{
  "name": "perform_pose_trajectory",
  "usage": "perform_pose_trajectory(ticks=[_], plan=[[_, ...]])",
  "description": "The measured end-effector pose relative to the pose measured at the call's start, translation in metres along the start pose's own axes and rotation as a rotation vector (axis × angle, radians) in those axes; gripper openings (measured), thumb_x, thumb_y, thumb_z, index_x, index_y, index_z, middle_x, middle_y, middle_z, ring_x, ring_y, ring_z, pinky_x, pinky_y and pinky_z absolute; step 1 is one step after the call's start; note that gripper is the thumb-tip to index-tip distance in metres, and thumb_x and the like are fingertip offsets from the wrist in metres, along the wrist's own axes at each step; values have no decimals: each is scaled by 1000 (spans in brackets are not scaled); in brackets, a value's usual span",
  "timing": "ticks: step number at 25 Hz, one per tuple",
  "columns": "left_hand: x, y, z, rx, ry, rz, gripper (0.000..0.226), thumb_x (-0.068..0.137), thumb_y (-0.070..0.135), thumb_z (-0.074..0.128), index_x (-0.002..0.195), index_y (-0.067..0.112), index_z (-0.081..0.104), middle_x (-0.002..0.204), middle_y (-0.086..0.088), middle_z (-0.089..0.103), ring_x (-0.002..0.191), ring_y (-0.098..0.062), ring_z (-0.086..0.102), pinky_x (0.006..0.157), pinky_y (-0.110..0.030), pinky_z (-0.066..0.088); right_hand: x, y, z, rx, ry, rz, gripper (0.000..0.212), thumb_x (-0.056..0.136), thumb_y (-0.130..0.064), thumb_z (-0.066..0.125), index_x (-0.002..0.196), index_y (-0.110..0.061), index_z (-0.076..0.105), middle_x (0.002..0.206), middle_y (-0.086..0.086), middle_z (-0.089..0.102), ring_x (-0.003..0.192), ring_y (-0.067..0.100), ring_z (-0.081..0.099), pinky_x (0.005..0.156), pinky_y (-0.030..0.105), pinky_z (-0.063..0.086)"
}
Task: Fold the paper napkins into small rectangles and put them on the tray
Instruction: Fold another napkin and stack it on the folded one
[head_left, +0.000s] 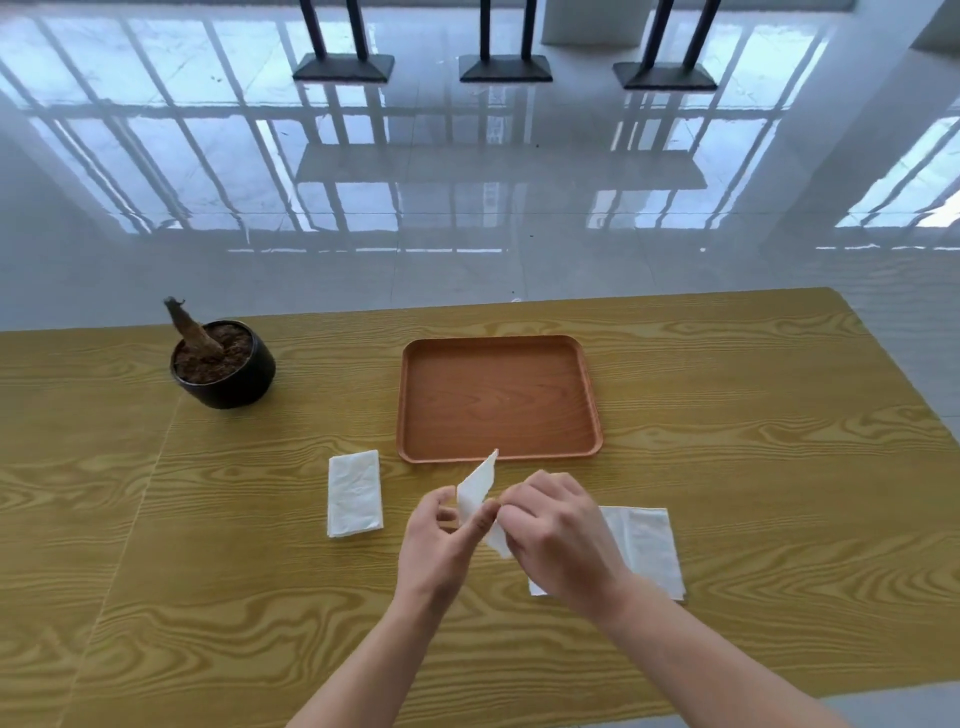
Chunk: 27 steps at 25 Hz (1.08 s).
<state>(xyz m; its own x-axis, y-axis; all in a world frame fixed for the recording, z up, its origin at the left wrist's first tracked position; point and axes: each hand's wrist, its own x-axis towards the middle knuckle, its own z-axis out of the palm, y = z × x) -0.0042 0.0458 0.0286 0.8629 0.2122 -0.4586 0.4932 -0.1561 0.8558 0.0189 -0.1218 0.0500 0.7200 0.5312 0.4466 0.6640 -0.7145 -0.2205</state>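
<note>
Here, my left hand (441, 525) and right hand (556, 530) pinch a half-folded napkin (480, 488) above the table (727, 467); the tray (498, 397) holds none yet, two napkins (355, 492) wait.

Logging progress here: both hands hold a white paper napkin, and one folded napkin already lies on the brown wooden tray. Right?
Not quite. The head view shows the brown wooden tray bare; the folded white napkin lies on the yellow wood-grain table, left of the hands. The left hand and right hand do hold a white paper napkin.
</note>
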Motion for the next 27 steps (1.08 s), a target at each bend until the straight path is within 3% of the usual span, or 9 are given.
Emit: perform_pose_trajectory(ticks=[2,5,7,12,15,18,21,24,27], plan=[[1,-4,-16,20,107,-111,48,69,55,79,104,31,59,91,3,69,84,-13,67,82,-39,56,-1,-15,19,5,7,-88,19,92,-8,60,75,-18,60,84,-4,67,78,21,56,73,35,47],[2,-22,-36,-59,258,-226,6,77,12,67,75,16,63,67,4,63,61,-20,57,68,-46,53,-18,-29,40,-3,-66,-161,19,83,-1,65,72,-17,59,86,-2,66,82,24,58,78,36,46],[-6,-34,-45,-114,319,-172,16,78,3,62,67,14,67,58,1,60,57,-20,51,57,-43,47,-26,-33,45,-3,-81,-164,20,80,0,65,71,-16,57,84,-2,65,83,25,57,79,35,44],[-31,-52,-58,-46,449,44,23,82,14,69,75,36,69,71,14,70,64,-6,61,58,-27,47,-35,-35,45,4,-42,-63,23,75,6,65,70,-16,57,82,-2,62,84,24,56,81,31,38],[-39,-72,-60,22,500,-92,23,83,15,68,67,32,66,65,10,68,66,-11,62,58,-32,46,-60,-40,51,10,-183,-20,24,67,5,73,68,-16,60,82,-1,64,82,24,58,75,31,44],[-36,-88,-71,108,487,-195,22,83,14,66,67,28,64,64,3,68,67,-22,63,62,-37,48,-89,-43,50,95,-330,82,12,71,-15,73,76,-22,65,91,-7,64,89,17,54,75,33,49],[-31,-91,-80,193,474,-176,21,83,15,66,69,31,63,67,6,69,69,-19,64,63,-34,48,-97,-38,43,166,-319,232,15,79,-27,69,94,-25,69,102,-11,65,95,14,55,82,32,51],[-27,-88,-82,216,469,-125,14,84,16,66,86,29,68,78,11,69,79,-18,66,65,-32,47,-93,-36,44,68,-393,139,26,84,-19,69,110,-22,69,122,-7,66,110,18,59,89,34,53],[-27,-89,-79,228,472,-87,18,87,18,66,102,22,73,83,12,70,81,-12,65,66,-27,44,-96,-39,48,3,-489,61,30,83,-21,71,112,-25,68,133,-5,62,120,19,56,96,36,51]])
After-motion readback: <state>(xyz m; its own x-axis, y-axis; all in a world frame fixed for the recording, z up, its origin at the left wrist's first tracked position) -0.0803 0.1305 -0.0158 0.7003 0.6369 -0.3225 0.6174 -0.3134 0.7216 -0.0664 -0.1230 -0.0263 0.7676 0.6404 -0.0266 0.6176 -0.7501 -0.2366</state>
